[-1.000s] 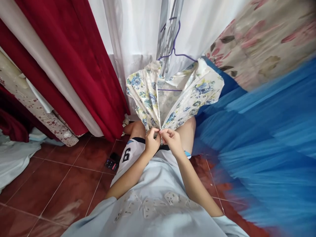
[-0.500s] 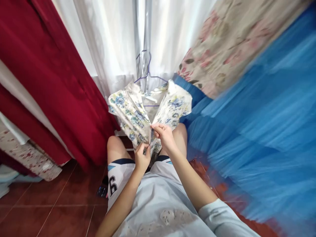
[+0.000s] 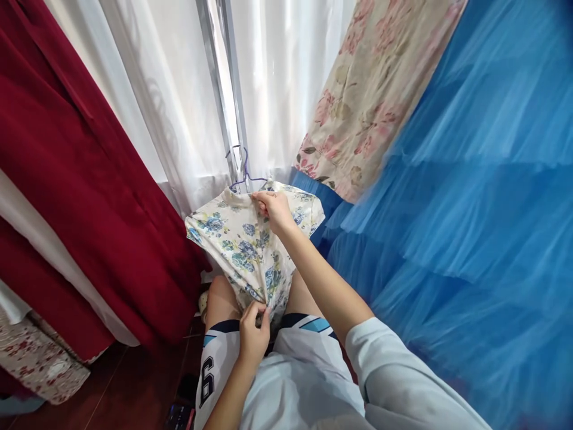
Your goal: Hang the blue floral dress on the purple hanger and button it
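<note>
A white garment with blue flowers, a dress or blouse, hangs on a thin purple hanger between my knees. Its middle opening is closed up to the collar. At the top of that closure my right hand pinches the zipper; the fingers hide its pull. Lower down, my left hand grips the fabric at the bottom of the closure, thumb against fingers. The cloth is drawn taut between both hands.
Red curtain-like cloth hangs on the left. White curtains and a metal post stand behind the hanger. Floral cloth and blue ruffled tulle fill the right. A dark object lies on the tiled floor.
My right hand has slid up from mid-garment to the collar, and the V-shaped opening has closed behind it. The left hand keeps its grip low down. The view has shifted.
</note>
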Demonstrator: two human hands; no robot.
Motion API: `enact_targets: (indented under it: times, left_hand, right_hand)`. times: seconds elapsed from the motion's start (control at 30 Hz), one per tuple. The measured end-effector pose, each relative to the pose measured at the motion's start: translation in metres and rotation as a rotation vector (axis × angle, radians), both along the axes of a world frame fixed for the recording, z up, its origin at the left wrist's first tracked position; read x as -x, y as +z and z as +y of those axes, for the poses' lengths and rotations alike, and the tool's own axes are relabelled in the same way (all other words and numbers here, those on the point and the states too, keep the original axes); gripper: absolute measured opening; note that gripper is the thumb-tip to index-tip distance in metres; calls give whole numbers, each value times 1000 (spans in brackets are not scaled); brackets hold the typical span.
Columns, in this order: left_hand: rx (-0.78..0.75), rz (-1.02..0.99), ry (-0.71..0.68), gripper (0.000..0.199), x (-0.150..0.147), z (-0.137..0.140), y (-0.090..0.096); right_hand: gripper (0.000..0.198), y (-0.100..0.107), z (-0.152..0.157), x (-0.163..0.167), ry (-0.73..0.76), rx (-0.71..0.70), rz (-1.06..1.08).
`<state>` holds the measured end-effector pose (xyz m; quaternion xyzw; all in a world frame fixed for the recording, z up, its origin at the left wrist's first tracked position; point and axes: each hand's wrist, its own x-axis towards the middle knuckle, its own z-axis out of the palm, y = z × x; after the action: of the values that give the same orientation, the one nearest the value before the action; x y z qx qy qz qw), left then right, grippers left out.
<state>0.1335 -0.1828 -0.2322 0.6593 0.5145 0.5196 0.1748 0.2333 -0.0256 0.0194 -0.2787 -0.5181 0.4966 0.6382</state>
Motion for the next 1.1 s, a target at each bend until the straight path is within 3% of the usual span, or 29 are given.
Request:
enact_targets:
  times: [0.1,0.17,0.27,0.33,0.4,0.47,0.53,0.7,0.87,1.0,1.1]
  left_hand:
    - [45,15,-52,18,4,1,-3]
    - [24,33,-153,19,8,10,13]
    - [-160,34,-163,20,21,34,68]
    - [-342,9,-70,22,30,56,119]
    - [-468,12,-70,31,36,80,169]
    - [-483,53,-137,39,37,103,208]
    - [-484,119,-195,33,34,122,230]
    - [-563,149,-137,22,21,135,243]
    - [-521,-125,-143,25,17,141,259]
    - [-448,-564,-101,26,56,164,277]
    - [-433,-771,47,20,108,184,274]
  right_hand:
    - [18,-5,-6,-1,19,-30,-61]
    - [21,-12,-11,-2,24,-68,-89]
    - [27,-22,-18,-8,23,-105,-128]
    - [29,-26,-22,-12,9,-115,-151]
    - [30,-28,-27,-16,-8,-132,-156]
    - [31,-28,-30,-20,-15,-158,-151]
    - [31,-27,-30,-23,-36,-175,-149]
    - [33,-33,-17,-17,-162,-201,-141]
    - [27,-53,-3,-2,-355,-315,-268]
    - [24,-77,-9,-10,-336,-281,-419]
    - [22,-94,-21,-27,-300,-235,-434]
